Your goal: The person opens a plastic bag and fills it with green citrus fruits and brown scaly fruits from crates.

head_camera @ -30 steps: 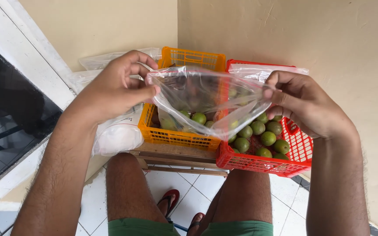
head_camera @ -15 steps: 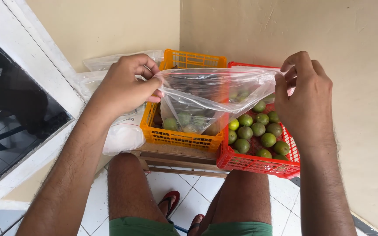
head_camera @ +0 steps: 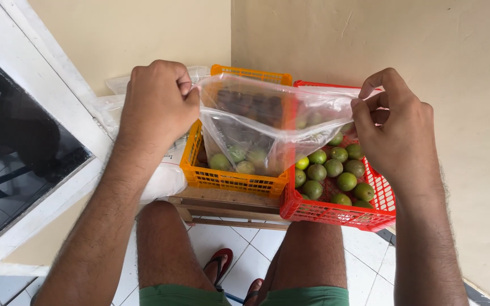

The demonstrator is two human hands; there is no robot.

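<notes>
Both hands [head_camera: 160, 105] [head_camera: 395, 127] stretch clear bag [head_camera: 267, 122] over lime-filled baskets [head_camera: 231, 178] [head_camera: 336, 209].

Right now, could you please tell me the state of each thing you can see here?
Plastic bag: clear, stretched between both hands above the baskets.
Left hand: closed on the bag's left edge.
Right hand: pinching the bag's right edge.
Orange basket: a few green limes inside, partly behind the bag.
Red basket: holds many green limes.
Wooden stand: carries both baskets.

stretched clear bag [head_camera: 267, 122] over both baskets [head_camera: 231, 180]
</notes>
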